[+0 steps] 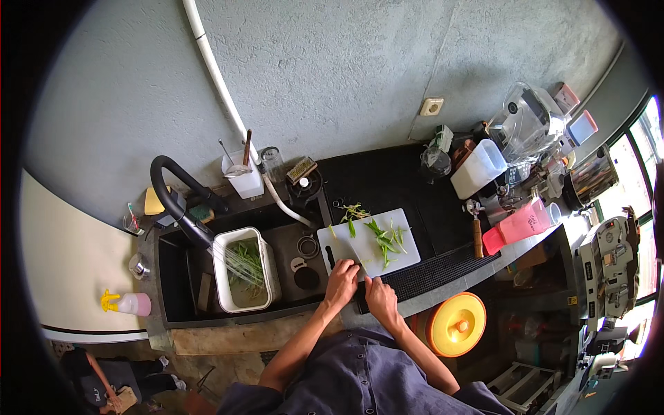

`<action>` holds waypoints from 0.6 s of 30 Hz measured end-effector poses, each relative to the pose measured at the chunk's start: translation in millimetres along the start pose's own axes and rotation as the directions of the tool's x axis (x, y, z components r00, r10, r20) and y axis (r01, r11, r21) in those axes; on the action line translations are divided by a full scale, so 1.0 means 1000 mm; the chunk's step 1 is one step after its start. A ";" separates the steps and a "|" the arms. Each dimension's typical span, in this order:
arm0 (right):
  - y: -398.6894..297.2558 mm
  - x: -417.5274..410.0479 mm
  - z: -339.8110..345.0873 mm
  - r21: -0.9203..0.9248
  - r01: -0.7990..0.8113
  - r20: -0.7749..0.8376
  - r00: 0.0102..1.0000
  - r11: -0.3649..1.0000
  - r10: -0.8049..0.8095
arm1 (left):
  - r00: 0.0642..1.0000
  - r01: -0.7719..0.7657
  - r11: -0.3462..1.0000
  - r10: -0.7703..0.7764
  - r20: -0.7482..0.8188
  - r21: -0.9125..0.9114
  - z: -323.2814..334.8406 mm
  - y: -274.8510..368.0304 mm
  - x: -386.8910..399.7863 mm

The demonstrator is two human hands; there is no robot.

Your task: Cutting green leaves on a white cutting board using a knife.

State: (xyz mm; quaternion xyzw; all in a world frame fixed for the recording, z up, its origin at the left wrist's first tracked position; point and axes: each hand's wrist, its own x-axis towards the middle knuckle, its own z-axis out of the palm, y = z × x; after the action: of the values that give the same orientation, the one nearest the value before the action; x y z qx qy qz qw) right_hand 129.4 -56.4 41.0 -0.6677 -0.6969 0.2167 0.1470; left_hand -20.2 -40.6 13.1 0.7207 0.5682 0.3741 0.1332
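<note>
A white plastic cutting board (pixel 340 239) lies across the sink's right edge and the black counter, with cut green leafy stems (pixel 384 241) on it. My left hand (pixel 342 282) is at the board's near edge, fingers bent; whether it holds anything is too small to tell. Just right of it, my right hand (pixel 382 301) is closed near the same edge, its grip hidden from above. Trimmed stem pieces (pixel 354 211) lie behind the board. In the sink, a black faucet (pixel 194 228) sprays water into a white tub (pixel 271 280) of leafy greens (pixel 248 267).
A yellow lidded bucket (pixel 459 326) stands below the counter at right. Pitchers (pixel 519 228), a blender jar (pixel 524 124) and a wooden-handled portafilter (pixel 477 233) crowd the right side. A spray bottle (pixel 132 304) stands left of the sink. Another person (pixel 111 381) is at lower left.
</note>
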 end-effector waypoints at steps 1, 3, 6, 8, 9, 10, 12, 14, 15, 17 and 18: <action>0.004 -0.001 0.000 0.002 -0.003 -0.012 1.000 1.000 0.003 | 1.000 0.000 1.000 -0.001 -0.001 -0.001 0.001 0.001 0.001; 0.012 0.004 -0.001 0.015 -0.012 -0.022 1.000 1.000 0.012 | 0.998 -0.004 1.000 0.004 -0.056 -0.003 0.001 0.003 0.003; 0.019 0.010 -0.005 0.015 -0.038 -0.083 0.996 0.999 0.039 | 0.998 -0.010 1.000 0.010 -0.056 0.007 0.001 0.005 0.004; 0.023 0.016 -0.008 0.023 -0.068 -0.106 0.992 0.997 0.070 | 0.999 -0.005 1.000 0.005 -0.053 0.002 0.002 0.005 0.006; 0.023 0.017 -0.011 0.031 -0.100 -0.127 0.987 0.994 0.103 | 0.999 0.000 1.000 0.000 -0.047 -0.005 0.003 0.006 0.006; 0.022 0.018 -0.012 0.049 -0.113 -0.114 0.987 0.992 0.118 | 0.999 -0.001 1.000 0.001 -0.046 -0.006 0.004 0.006 0.007; 0.018 0.019 -0.015 0.066 -0.100 -0.103 0.989 0.993 0.106 | 0.998 -0.001 1.000 0.001 -0.056 -0.007 0.010 0.007 0.013; 0.013 0.018 -0.014 0.083 -0.087 -0.092 0.991 0.993 0.095 | 0.998 -0.005 1.000 0.005 -0.055 -0.005 0.017 0.007 0.017; 0.013 0.017 -0.012 0.102 -0.061 -0.112 0.991 0.993 0.072 | 0.998 -0.007 1.000 0.006 -0.059 -0.002 0.020 0.008 0.019; 0.013 0.016 -0.010 0.119 -0.033 -0.133 0.990 0.992 0.049 | 0.998 0.009 1.000 -0.010 -0.060 -0.016 0.025 0.010 0.024; 0.014 0.016 -0.009 0.116 -0.027 -0.118 0.992 0.993 0.041 | 0.998 0.023 0.999 -0.025 -0.058 -0.031 0.027 0.010 0.026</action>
State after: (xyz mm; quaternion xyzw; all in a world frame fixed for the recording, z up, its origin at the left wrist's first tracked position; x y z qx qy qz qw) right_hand 145.2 -39.1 40.2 -0.6818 -0.6617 0.2181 0.2228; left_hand 7.9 -13.8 10.8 0.7005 0.5747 0.4020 0.1317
